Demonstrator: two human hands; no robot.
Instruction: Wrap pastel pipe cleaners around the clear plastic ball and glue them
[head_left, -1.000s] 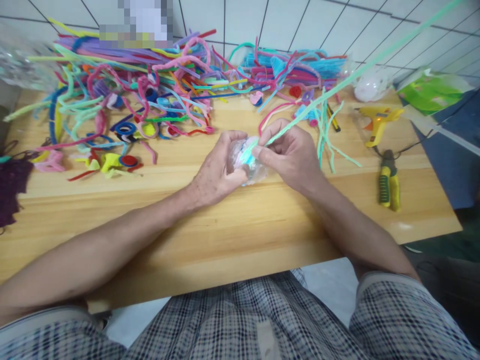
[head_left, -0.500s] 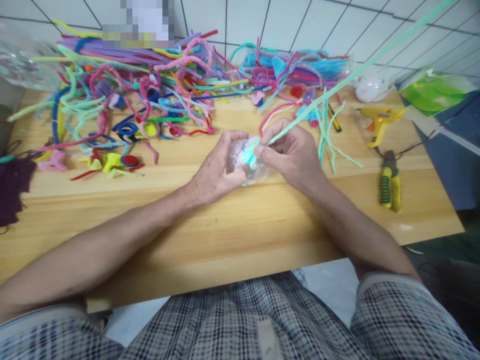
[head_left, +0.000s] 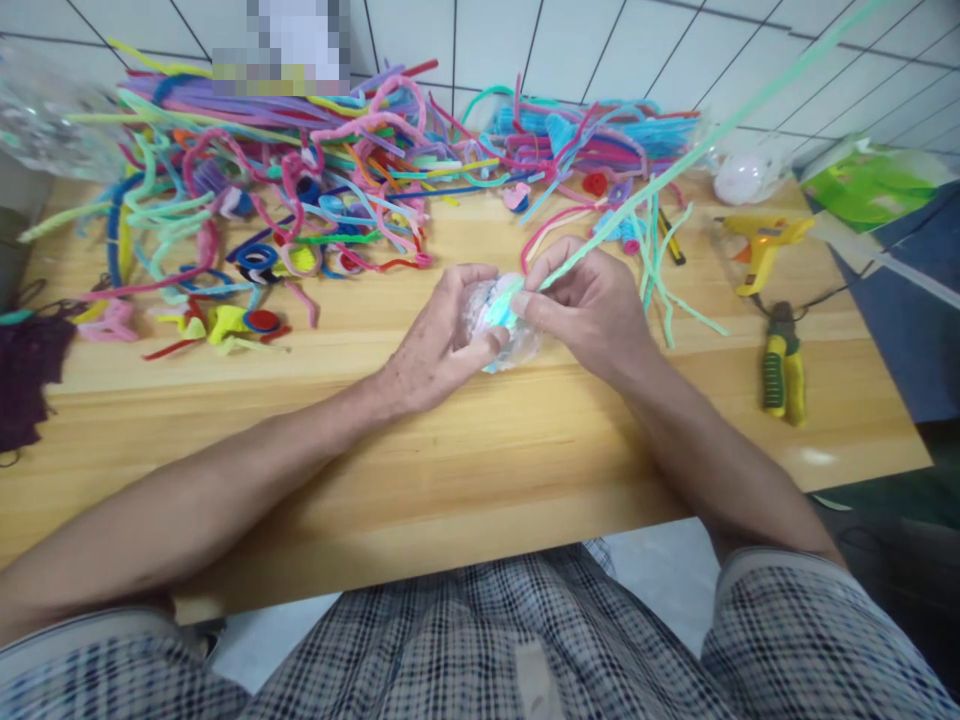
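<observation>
Above the middle of the wooden table, my left hand [head_left: 450, 335] is closed round a clear, shiny ball [head_left: 517, 347] with pale mint and bluish strands on it. The thumb presses on its near side. My right hand [head_left: 585, 310] pinches a long mint-green pipe cleaner [head_left: 664, 180] between thumb and fingertips, right against the ball. From that pinch the pipe cleaner slants up to the right, far past the table's back edge. The end at the ball is partly hidden by my fingers.
A tangle of coloured pipe cleaners [head_left: 285, 200] covers the back left, with blue bundles [head_left: 622, 135] farther right. Several mint pieces [head_left: 660, 265] lie beside a yellow cutter [head_left: 673, 240]. At right are a yellow glue gun [head_left: 765, 245], green-handled pliers [head_left: 782, 370] and a clear ball [head_left: 739, 178].
Both hands stay at nearly the same spot with the ball. My left thumb has slid slightly to the right over it. The view has shifted a little.
</observation>
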